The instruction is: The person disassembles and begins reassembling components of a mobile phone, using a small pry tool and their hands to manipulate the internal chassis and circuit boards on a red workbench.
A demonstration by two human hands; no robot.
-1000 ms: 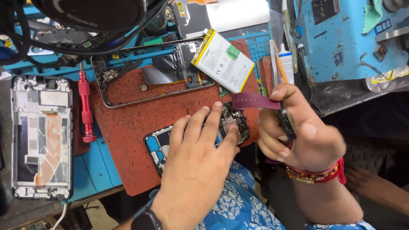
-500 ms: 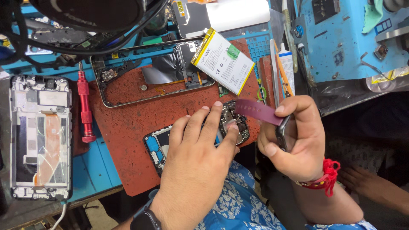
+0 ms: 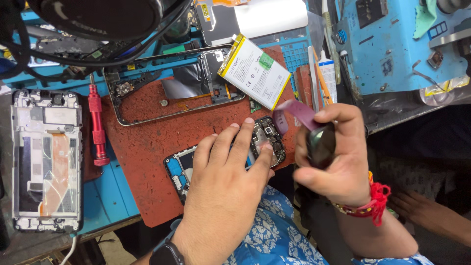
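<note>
Left hand [image 3: 230, 181] spread flat, pinning opened phone [image 3: 267, 135]; right hand [image 3: 333, 152] pinching purple-strapped watch [image 3: 321, 142]. Advise keeping phone pressed steady.

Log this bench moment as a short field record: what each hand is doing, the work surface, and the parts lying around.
Left hand: flat on an opened phone
Right hand: holds a roll of purple tape, dark and round
Surface: red mat on a blue bench
Above the phone: loose battery, bare phone frame
Left side: red screwdriver, stripped phone chassis
</note>
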